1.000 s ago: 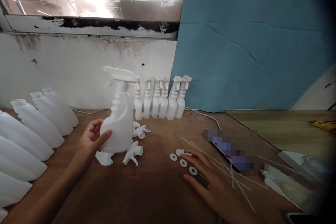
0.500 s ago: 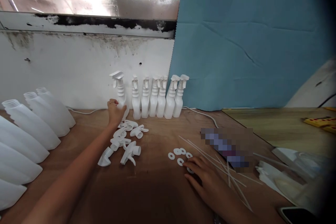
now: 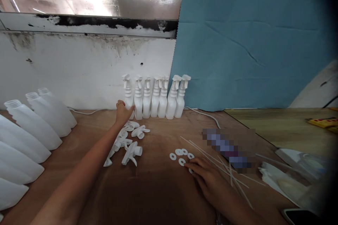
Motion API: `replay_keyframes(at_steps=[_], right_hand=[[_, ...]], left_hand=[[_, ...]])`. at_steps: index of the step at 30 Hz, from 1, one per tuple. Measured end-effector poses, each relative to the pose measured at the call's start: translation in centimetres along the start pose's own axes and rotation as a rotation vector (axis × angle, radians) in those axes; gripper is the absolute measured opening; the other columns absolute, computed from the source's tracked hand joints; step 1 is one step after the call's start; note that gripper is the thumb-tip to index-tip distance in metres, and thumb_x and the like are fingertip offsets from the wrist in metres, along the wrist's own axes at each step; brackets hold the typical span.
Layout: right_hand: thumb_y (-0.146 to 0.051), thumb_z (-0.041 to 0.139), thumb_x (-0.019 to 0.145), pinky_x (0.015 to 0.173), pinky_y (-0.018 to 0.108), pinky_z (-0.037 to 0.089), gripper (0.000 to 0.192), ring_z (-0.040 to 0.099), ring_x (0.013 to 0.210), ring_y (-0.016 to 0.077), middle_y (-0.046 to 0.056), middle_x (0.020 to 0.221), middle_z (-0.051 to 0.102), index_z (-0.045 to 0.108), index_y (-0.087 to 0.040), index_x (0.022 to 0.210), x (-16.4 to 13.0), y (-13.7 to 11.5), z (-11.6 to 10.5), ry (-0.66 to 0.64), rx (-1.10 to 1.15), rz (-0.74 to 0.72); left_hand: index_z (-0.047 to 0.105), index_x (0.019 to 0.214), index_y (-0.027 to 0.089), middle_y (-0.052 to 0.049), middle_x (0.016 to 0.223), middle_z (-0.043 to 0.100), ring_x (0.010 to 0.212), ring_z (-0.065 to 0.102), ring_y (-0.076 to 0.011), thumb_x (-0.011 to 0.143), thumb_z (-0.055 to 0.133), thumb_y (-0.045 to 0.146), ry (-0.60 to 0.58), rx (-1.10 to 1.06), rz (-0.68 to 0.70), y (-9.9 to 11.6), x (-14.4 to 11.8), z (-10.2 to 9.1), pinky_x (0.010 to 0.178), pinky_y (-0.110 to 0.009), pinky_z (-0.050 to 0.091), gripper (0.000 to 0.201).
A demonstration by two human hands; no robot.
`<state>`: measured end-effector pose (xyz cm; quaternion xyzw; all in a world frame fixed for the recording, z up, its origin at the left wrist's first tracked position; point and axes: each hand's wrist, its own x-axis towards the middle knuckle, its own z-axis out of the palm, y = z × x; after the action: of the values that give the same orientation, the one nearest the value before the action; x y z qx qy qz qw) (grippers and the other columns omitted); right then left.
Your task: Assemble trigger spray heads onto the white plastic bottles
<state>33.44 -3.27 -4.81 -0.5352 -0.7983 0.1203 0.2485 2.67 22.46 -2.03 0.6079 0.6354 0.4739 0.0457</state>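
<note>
At the back by the wall, my left hand [image 3: 124, 113] is wrapped round the lower body of a white spray bottle [image 3: 128, 93]. This bottle stands upright at the left end of a row of white spray bottles [image 3: 155, 102], close beside its neighbour. On the table's right half, my right hand [image 3: 208, 179] is low over several flat white ring washers [image 3: 179, 152]. Its thumb and fingers are drawn together at one partly covered washer [image 3: 190, 171]. White trigger spray heads [image 3: 132, 154] lie in a loose heap beside my left forearm, which hides some of them.
Open-necked white bottles [image 3: 34, 123] stand at the left. Thin white tubes [image 3: 211, 160] lie crossed near my right hand, beside a blurred-out item [image 3: 227, 149]. Clear plastic bags [image 3: 285, 182] and a phone [image 3: 301, 216] are at the right. A white cable [image 3: 206, 113] runs behind.
My left hand has moved right with the spray bottle, bringing it against the row's left end. The right hand's thumb has closed in towards its fingers at the washer.
</note>
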Motion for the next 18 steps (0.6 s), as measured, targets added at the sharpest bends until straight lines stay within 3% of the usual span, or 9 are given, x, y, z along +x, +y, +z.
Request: replay_keyframes(at_steps=[4, 9, 13, 18], right_hand=[[-0.011, 0.039, 0.089, 0.086, 0.049, 0.050, 0.039, 0.061, 0.098, 0.0298, 0.011, 0.104, 0.066, 0.068, -0.024, 0.111, 0.0, -0.1, -0.1, 0.001, 0.004, 0.026], [-0.012, 0.039, 0.088, 0.085, 0.052, 0.049, 0.037, 0.060, 0.097, 0.0311, 0.013, 0.103, 0.065, 0.068, -0.021, 0.109, 0.2, -0.3, -0.3, -0.020, 0.008, 0.046], [-0.013, 0.040, 0.088, 0.084, 0.052, 0.049, 0.035, 0.060, 0.096, 0.0316, 0.012, 0.102, 0.065, 0.068, -0.021, 0.107, 0.2, -0.3, -0.5, -0.023, 0.012, 0.057], [-0.013, 0.040, 0.087, 0.085, 0.050, 0.049, 0.035, 0.060, 0.096, 0.0307, 0.011, 0.100, 0.066, 0.068, -0.023, 0.105, 0.2, -0.2, -0.4, 0.000, 0.028, 0.058]], left_hand=[[0.055, 0.103, 0.012, -0.006, 0.100, 0.056, 0.084, 0.057, -0.0168, 0.088, 0.062, 0.036, -0.192, 0.059, -0.001, -1.1, -0.4, -1.5, 0.074, -0.033, 0.050, 0.029], [0.060, 0.104, 0.012, -0.009, 0.111, 0.059, 0.105, 0.056, -0.0230, 0.088, 0.063, 0.031, -0.422, 0.178, 0.049, -3.4, -1.6, -4.1, 0.093, -0.044, 0.045, 0.025], [0.062, 0.110, 0.014, -0.010, 0.117, 0.061, 0.111, 0.056, -0.0239, 0.088, 0.063, 0.039, -0.621, 0.185, 0.117, -4.7, -2.5, -6.3, 0.100, -0.046, 0.041, 0.033], [0.058, 0.121, 0.015, -0.012, 0.129, 0.056, 0.120, 0.052, -0.0270, 0.083, 0.065, 0.048, -0.683, 0.187, 0.090, -5.7, -2.9, -8.9, 0.104, -0.046, 0.038, 0.050]])
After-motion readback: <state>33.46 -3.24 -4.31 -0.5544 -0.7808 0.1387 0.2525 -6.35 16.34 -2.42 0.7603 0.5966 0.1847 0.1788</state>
